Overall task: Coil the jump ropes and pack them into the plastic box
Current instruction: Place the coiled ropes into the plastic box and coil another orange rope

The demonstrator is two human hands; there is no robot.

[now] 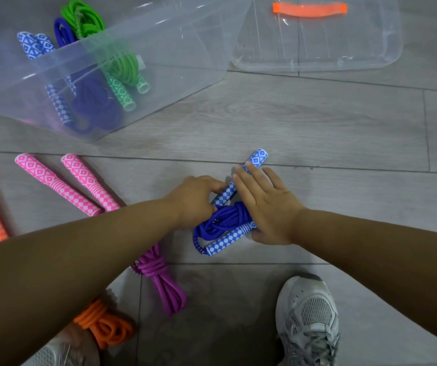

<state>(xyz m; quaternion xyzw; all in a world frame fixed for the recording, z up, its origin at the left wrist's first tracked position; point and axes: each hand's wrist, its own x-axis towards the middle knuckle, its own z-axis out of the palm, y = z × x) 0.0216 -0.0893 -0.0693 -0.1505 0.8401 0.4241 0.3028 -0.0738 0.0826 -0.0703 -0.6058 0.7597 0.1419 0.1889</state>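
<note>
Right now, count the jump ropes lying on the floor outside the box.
3. Blue rope at centre, between left hand and right hand; pink rope to its left, under the left arm; orange rope at lower left. Arms may hide more.

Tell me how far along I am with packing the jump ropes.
Done: a green rope and a blue rope lie in the box. In hand: the left hand grips and the right hand presses a second blue rope, bundled on the floor. Left: the pink rope and orange rope, both bundled, then the lid.
</note>
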